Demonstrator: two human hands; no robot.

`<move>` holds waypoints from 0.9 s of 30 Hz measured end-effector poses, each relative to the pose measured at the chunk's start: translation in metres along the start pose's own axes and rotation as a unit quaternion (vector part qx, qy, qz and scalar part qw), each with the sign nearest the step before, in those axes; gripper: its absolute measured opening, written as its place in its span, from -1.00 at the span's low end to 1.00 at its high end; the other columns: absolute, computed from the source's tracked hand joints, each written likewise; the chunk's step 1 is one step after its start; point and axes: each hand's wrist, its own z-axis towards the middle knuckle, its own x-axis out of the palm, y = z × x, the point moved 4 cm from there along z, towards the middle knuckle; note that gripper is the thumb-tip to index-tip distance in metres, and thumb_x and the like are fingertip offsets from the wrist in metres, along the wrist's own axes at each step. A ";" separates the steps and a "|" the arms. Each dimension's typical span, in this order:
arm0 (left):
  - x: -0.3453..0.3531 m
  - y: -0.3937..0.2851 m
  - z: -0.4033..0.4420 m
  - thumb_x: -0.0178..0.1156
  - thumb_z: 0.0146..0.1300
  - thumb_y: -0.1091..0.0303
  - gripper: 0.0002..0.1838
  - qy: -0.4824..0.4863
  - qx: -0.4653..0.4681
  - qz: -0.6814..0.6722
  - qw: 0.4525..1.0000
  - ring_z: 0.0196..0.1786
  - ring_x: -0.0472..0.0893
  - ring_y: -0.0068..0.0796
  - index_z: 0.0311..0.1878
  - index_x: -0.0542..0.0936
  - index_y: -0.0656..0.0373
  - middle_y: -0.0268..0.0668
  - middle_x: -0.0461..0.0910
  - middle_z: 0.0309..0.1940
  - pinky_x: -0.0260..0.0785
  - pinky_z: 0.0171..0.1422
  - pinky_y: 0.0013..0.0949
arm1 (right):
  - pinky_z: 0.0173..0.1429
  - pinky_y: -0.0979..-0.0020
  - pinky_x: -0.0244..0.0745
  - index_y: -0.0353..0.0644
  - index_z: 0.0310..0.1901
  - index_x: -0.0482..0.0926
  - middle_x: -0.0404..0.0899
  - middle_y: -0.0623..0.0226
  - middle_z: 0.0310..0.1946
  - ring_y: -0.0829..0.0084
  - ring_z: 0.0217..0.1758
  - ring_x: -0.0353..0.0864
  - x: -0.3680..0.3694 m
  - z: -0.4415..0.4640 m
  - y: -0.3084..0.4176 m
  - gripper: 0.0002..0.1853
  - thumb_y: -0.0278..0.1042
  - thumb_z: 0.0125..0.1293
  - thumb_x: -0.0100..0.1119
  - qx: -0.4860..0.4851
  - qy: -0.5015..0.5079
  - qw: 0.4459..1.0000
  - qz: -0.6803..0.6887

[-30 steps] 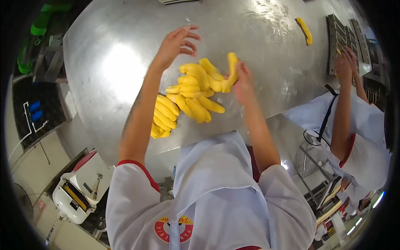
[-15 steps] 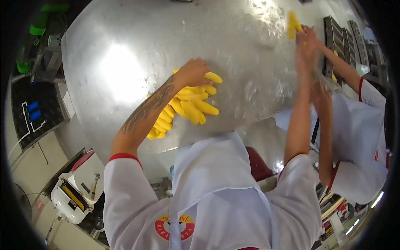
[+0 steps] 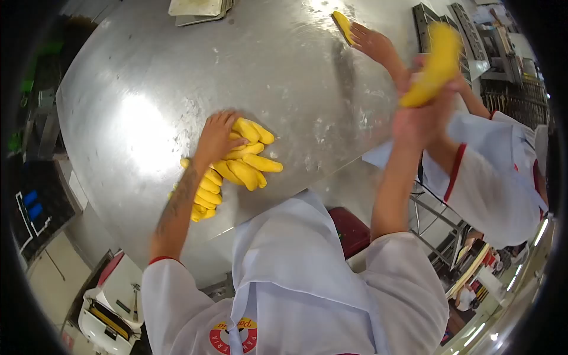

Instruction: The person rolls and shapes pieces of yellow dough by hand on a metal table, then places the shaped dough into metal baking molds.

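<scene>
From the head-worn camera, looking down: a person in a white apron stands at a broad metal table dusted with pale smears. Near the table's front edge, left of the middle, lies a heap of smooth, finger-shaped yellow pieces, crowded against and over one another. The person's left hand rests palm down on the heap's upper side, thumb apart from the fingers; whether it pinches a piece underneath cannot be told. The right hand, well apart to the right, is raised and closed about the lower end of a longer yellow piece; both are blurred, so the exact finger positions are unclear. Beyond it, a co-worker's hand lies flat against another yellow strip on the table. Slotted metal pans stand at the far right, and a stack of trays sits at the far edge. As to progress, one piece is up in the right hand and one lies beside the co-worker, while most of those visible remain in the heap, seemingly much still left to handle.
</scene>
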 end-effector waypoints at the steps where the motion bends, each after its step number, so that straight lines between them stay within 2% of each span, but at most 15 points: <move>1: 0.004 -0.014 -0.010 0.40 0.18 -0.01 -0.42 -0.010 -0.049 0.014 0.999 0.26 0.50 -0.08 0.16 0.60 0.18 -0.06 0.52 0.20 0.32 0.35 -0.06 | -0.47 0.54 0.37 -0.29 0.28 0.41 0.62 0.16 -0.18 0.52 -0.48 0.50 0.000 0.012 0.025 -0.49 0.01 0.58 -0.02 -0.124 -0.024 0.990 -0.065; 2: 0.008 -0.015 -0.008 0.40 0.18 -0.02 -0.43 -0.006 -0.061 0.025 0.998 0.21 0.52 -0.07 0.13 0.61 0.19 -0.07 0.53 0.14 0.34 0.30 -0.07 | -0.46 0.54 0.39 -0.32 0.28 0.40 0.62 0.13 -0.16 0.52 -0.46 0.52 0.004 0.015 0.039 -0.49 -0.02 0.59 -0.05 -0.239 -0.040 0.957 -0.161; 6: -0.001 -0.015 -0.019 0.38 0.21 0.01 -0.50 -0.021 -0.117 0.048 0.992 0.05 0.60 -0.06 0.04 0.61 0.19 -0.12 0.58 -0.08 0.44 0.12 -0.12 | -0.46 0.58 0.38 -0.36 0.30 0.38 0.59 0.13 -0.16 0.55 -0.49 0.51 0.025 0.028 0.039 -0.50 -0.07 0.59 -0.05 -0.369 0.012 0.895 -0.252; 10: -0.008 -0.005 -0.030 0.33 0.31 0.02 -0.56 -0.071 -0.144 -0.073 0.984 -0.07 0.64 -0.03 0.01 0.60 0.21 -0.12 0.64 -0.19 0.49 -0.02 -0.15 | -0.41 0.60 0.39 -0.37 0.36 0.33 0.56 0.20 -0.34 0.58 -0.50 0.48 0.017 0.034 0.027 -0.49 -0.16 0.56 0.01 -0.331 0.019 0.909 -0.254; 12: -0.016 -0.005 -0.026 0.30 0.35 0.05 -0.59 -0.034 -0.206 -0.133 0.969 -0.11 0.66 -0.01 0.01 0.59 0.22 -0.05 0.66 -0.20 0.50 -0.02 -0.13 | -0.38 0.62 0.40 -0.37 0.39 0.30 0.55 0.23 -0.43 0.59 -0.50 0.47 0.015 0.043 0.017 -0.47 -0.20 0.54 0.04 -0.320 0.023 0.911 -0.257; 14: -0.023 -0.014 -0.025 0.28 0.37 0.06 -0.60 -0.002 -0.261 -0.230 0.937 -0.15 0.67 0.02 0.01 0.59 0.23 0.01 0.68 -0.21 0.50 -0.03 -0.12 | -0.29 0.50 0.48 -0.40 0.31 0.39 0.60 0.14 -0.38 0.46 -0.39 0.56 0.020 0.051 0.031 -0.52 -0.20 0.54 0.04 -0.359 0.014 0.892 -0.275; 16: -0.032 -0.017 -0.029 0.28 0.37 0.08 -0.61 0.004 -0.325 -0.347 0.880 -0.16 0.68 0.03 0.00 0.59 0.23 0.05 0.69 -0.21 0.51 -0.04 -0.13 | -0.01 0.31 0.42 -0.41 0.32 0.39 0.58 0.03 -0.14 0.27 -0.12 0.55 0.007 0.075 0.015 -0.45 -0.12 0.52 0.09 -0.361 0.049 0.825 -0.432; 17: -0.039 -0.019 -0.030 0.29 0.36 0.08 -0.61 0.003 -0.304 -0.325 0.895 -0.18 0.69 0.01 -0.01 0.60 0.24 0.03 0.69 -0.23 0.51 -0.05 -0.14 | 0.23 0.18 0.32 -0.41 0.37 0.35 0.52 -0.02 0.08 0.14 0.11 0.50 -0.028 0.113 -0.014 -0.36 -0.04 0.49 0.13 -0.334 0.093 0.747 -0.567; 19: -0.048 -0.028 -0.018 0.30 0.34 0.09 -0.62 0.008 -0.259 -0.283 0.924 -0.21 0.69 -0.03 -0.04 0.62 0.25 -0.01 0.70 -0.25 0.52 -0.08 -0.15 | 0.49 0.08 0.22 -0.37 0.44 0.28 0.40 -0.05 0.36 0.04 0.39 0.40 -0.050 0.103 -0.070 -0.22 0.06 0.41 0.24 -0.270 0.129 0.636 -0.711; 21: -0.063 -0.043 0.004 0.33 0.31 0.08 -0.63 -0.036 -0.125 -0.195 0.972 -0.29 0.70 -0.06 -0.16 0.65 0.27 -0.07 0.70 -0.32 0.53 -0.13 -0.14 | 0.54 0.13 0.21 -0.30 0.49 0.24 0.28 0.01 0.49 0.09 0.50 0.32 -0.061 0.072 -0.130 -0.12 0.08 0.32 0.34 -0.231 0.111 0.598 -0.759; 22: -0.070 -0.053 0.021 0.32 0.31 0.08 -0.63 -0.008 -0.100 -0.185 0.978 -0.31 0.70 -0.07 -0.17 0.66 0.27 -0.07 0.70 -0.33 0.53 -0.13 -0.14 | 0.58 0.16 0.16 -0.20 0.53 0.19 0.23 0.07 0.52 0.18 0.59 0.20 -0.021 0.013 -0.131 -0.04 0.11 0.25 0.42 -0.071 0.232 0.855 -0.459; 23: -0.081 -0.068 0.036 0.32 0.31 0.08 -0.63 0.034 -0.073 -0.179 0.981 -0.32 0.71 -0.08 -0.19 0.67 0.27 -0.08 0.70 -0.34 0.54 -0.14 -0.14 | 0.50 0.19 0.24 -0.21 0.50 0.22 0.32 0.10 0.41 0.22 0.48 0.29 0.002 -0.044 -0.146 -0.10 0.08 0.27 0.40 0.075 0.291 0.874 -0.383; 24: -0.091 -0.083 0.048 0.32 0.31 0.08 -0.63 0.075 -0.041 -0.172 0.981 -0.33 0.71 -0.10 -0.20 0.69 0.26 -0.08 0.70 -0.35 0.54 -0.14 -0.14 | 0.42 0.21 0.31 -0.22 0.47 0.26 0.42 0.13 0.30 0.26 0.38 0.39 0.027 -0.097 -0.164 -0.15 0.06 0.30 0.38 0.184 0.359 0.849 -0.341; 25: -0.102 -0.087 0.057 0.31 0.33 0.07 -0.63 0.065 -0.074 -0.212 0.972 -0.35 0.69 -0.18 -0.19 0.69 0.27 -0.12 0.69 -0.39 0.53 -0.18 -0.18 | 0.34 0.24 0.39 -0.23 0.44 0.29 0.52 0.16 0.19 0.29 0.27 0.48 0.050 -0.141 -0.178 -0.21 0.04 0.33 0.36 0.247 0.417 0.824 -0.295; 27: -0.118 -0.095 0.069 0.30 0.35 0.06 -0.62 0.046 -0.143 -0.294 0.944 -0.39 0.66 -0.35 -0.17 0.69 0.27 -0.20 0.67 -0.46 0.50 -0.26 -0.26 | 0.14 0.30 0.52 -0.24 0.38 0.36 0.67 0.28 -0.10 0.39 -0.02 0.65 0.064 -0.192 -0.214 -0.33 0.00 0.41 0.29 0.334 0.422 0.829 -0.147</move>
